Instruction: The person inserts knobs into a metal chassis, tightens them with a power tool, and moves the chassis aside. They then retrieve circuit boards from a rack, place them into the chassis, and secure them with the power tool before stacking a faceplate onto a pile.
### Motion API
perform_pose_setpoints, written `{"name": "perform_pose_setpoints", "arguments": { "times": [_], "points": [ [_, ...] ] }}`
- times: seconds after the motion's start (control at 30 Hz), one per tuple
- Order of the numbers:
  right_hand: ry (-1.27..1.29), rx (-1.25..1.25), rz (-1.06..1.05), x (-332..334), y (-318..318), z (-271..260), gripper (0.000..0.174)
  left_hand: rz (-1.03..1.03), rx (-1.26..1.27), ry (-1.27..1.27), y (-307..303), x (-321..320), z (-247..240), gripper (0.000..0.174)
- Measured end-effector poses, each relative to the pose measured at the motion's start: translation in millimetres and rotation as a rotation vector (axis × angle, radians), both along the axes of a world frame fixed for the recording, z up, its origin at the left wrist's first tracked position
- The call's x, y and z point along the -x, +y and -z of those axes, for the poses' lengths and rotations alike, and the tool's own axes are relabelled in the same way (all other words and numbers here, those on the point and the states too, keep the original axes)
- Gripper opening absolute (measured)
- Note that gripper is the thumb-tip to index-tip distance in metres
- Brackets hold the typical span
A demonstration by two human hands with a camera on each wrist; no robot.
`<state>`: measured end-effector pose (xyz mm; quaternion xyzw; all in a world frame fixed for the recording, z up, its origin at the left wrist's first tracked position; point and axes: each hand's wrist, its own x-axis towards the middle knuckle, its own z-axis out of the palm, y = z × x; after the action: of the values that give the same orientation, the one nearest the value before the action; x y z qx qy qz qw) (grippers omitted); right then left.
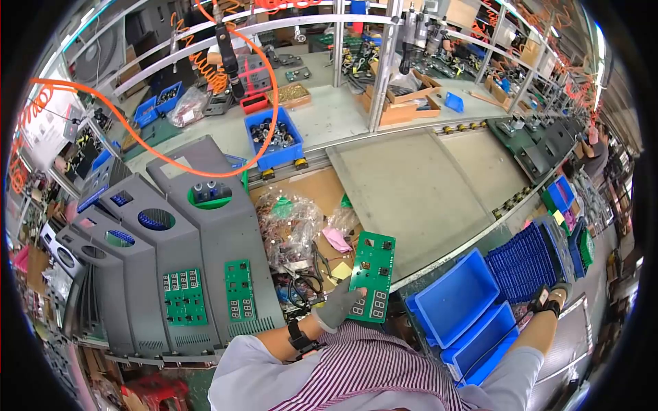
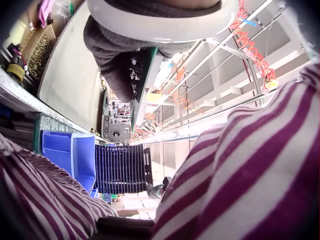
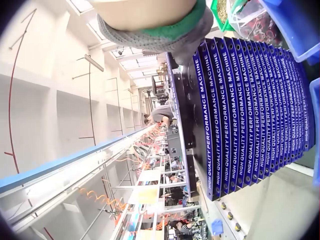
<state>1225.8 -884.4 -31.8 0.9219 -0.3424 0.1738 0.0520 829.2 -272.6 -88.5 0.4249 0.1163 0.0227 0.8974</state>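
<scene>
My left hand point(image 1: 336, 308), in a grey glove, holds a green circuit board point(image 1: 374, 264) at its lower left side, thumb over the face near the digit displays. The board is upright in front of the striped apron and appears edge-on in the left wrist view point(image 2: 143, 82). Over on the right, my gloved right hand point(image 1: 558, 294) grips the near end of a dark panel point(image 1: 556, 243) with a blue edge; its fingers are partly hidden. Beside that panel stands a row of blue-edged panels point(image 3: 250, 115), lettered "HIGH QUALITY PERFORMANCE MACHINE".
Two blue bins point(image 1: 456, 298) stand between me and the panel row. Grey housings point(image 1: 212, 240) line the left, two bearing circuit boards point(image 1: 184, 298). Bagged parts point(image 1: 291, 229) lie ahead, beside a flat grey plate point(image 1: 411, 192). An orange air hose point(image 1: 171, 163) loops overhead.
</scene>
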Motion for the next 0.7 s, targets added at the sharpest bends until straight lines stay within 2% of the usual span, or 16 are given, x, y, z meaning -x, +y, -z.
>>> {"name": "perform_pose_setpoints", "arguments": {
  "times": [0.2,0.27,0.33,0.37,0.43,0.47,0.5,0.57,0.6,0.63,0.67,0.7],
  "points": [
    [-0.254,-0.088,-0.131,0.1,2.0,-30.8,0.033,-0.056,-0.128,0.057,2.1,-0.5,8.8,0.053],
    [-0.452,-0.119,-0.291,5.4,11.1,-52.3,0.032,0.013,0.020,0.063,3.5,-5.9,-2.7,0.056],
    [-0.672,-0.197,-0.536,11.7,29.6,-83.0,0.031,0.112,0.014,-0.026,6.6,-20.6,1.6,0.063],
    [-0.735,-0.331,-0.678,18.7,46.5,-97.7,0.031,0.165,0.018,-0.085,7.4,-29.8,-1.5,0.063],
    [-0.855,-1.106,-0.974,43.0,94.1,-121.9,0.029,0.234,0.117,-0.102,-3.7,-45.8,-22.0,0.062],
    [-0.911,-1.482,-1.015,54.7,117.8,-134.1,0.031,0.249,0.200,-0.071,-11.9,-55.9,-36.4,0.062],
    [-0.909,-1.487,-1.107,77.3,158.1,-141.6,0.029,0.343,0.247,-0.089,-17.0,-66.8,-34.7,0.057],
    [-0.716,-1.480,-1.258,92.5,182.6,-110.9,0.024,0.426,0.268,-0.086,-35.4,-86.1,-41.2,0.054],
    [-0.597,-1.434,-1.286,105.8,216.6,-103.7,0.021,0.484,0.270,-0.127,-43.8,-93.3,-41.5,0.053],
    [-0.531,-1.994,-1.099,123.5,252.8,-98.9,0.020,0.508,0.095,-0.150,-51.2,-96.3,-35.7,0.053],
    [-0.510,-1.967,-1.269,144.9,282.9,-90.0,0.023,0.526,-0.077,-0.181,-57.4,-96.6,-24.4,0.054],
    [-0.391,-1.900,-1.152,158.6,295.1,-80.2,0.024,0.539,-0.106,-0.188,-63.7,-96.4,-17.9,0.054]
  ]
}}
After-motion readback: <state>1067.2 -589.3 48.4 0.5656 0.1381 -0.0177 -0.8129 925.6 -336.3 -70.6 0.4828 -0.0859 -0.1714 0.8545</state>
